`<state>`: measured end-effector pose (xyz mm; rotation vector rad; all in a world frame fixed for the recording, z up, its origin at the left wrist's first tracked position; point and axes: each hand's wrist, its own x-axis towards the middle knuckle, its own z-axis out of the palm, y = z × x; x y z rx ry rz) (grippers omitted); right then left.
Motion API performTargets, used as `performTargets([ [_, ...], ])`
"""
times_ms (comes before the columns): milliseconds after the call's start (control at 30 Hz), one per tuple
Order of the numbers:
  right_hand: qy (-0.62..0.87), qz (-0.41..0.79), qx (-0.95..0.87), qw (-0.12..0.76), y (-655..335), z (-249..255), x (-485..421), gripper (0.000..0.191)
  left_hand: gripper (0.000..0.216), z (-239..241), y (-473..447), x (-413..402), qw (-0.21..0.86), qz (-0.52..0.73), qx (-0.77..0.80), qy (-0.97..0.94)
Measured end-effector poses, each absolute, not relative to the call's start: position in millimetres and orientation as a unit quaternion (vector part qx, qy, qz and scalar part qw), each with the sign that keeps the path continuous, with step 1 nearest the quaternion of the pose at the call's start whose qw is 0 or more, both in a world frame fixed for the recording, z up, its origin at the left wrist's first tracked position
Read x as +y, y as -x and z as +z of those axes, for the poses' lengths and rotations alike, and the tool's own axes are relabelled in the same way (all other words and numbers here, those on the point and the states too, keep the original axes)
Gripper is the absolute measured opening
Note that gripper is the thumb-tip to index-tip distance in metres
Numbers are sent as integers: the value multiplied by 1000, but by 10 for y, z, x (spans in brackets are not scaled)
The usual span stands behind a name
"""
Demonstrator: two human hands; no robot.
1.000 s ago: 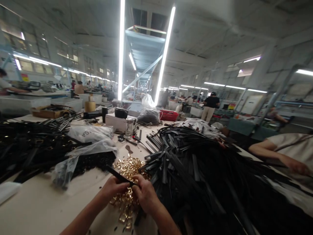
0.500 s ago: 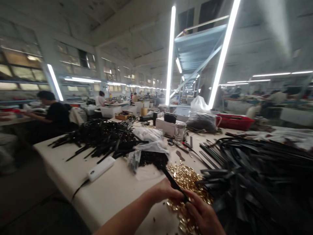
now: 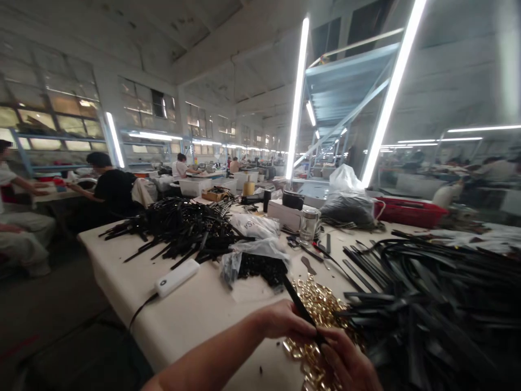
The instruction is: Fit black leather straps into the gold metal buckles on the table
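Observation:
A narrow black strap (image 3: 298,300) runs between my two hands, its far end pointing at the plastic bag. My left hand (image 3: 285,321) is closed around the strap's middle, thumb along it. Close beside it, my right hand (image 3: 345,358) pinches the near end with the fingertips. Whether a small fitting sits between those fingers is hidden. Gold metal buckles (image 3: 321,301) lie in a loose heap under and beyond both hands. An open clear plastic bag (image 3: 264,248) spills small black pieces (image 3: 260,269) just past the strap's far end.
Long black straps (image 3: 439,293) pile up on the right. Another heap of black straps (image 3: 183,225) covers the table's back left. A white power strip (image 3: 178,277) with a cord lies near the left edge. Behind stand a glass jar (image 3: 309,224) and a red basket (image 3: 411,212). Several people sit farther off.
The view has swung slightly left, so the scene sits farther right and another seated person shows at the left edge. Both hands still hold the strap, with only slight finger movement.

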<state>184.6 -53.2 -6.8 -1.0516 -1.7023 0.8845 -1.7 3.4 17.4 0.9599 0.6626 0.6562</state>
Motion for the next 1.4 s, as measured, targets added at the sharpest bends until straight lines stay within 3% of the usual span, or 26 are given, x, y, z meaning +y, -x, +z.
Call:
performTargets([
  [133,429,329,-742,396,-1806,-3,-602,30,28,152,61,-62,760,307,346,-457],
  [267,469,166,-780,380,-1894,7,-555,37,17,250,359,42,731,328,389,-454],
  [467,570,-47,-711,408,-2250,70,-437,32,8,853,1369,618,584,605,477,-258],
  [633,599,-89,-711,357,-2348,74,-377,29,10,886,1620,691,518,716,430,-181],
  [733,597,-63,-732,321,-2282,1,-371,24,11,660,1231,529,552,690,413,-220],
  [900,592,-30,-748,300,-2211,-120,-368,24,37,210,369,254,621,593,407,-310],
  [1100,586,-29,-746,316,-2180,-1,-354,31,41,-206,48,130,519,567,438,-465],
  [1267,586,-64,-783,199,-2105,138,-116,42,37,-184,79,99,488,561,437,-506],
  [1400,601,-77,-784,135,-2114,135,174,27,33,-105,30,44,502,565,417,-505],
])
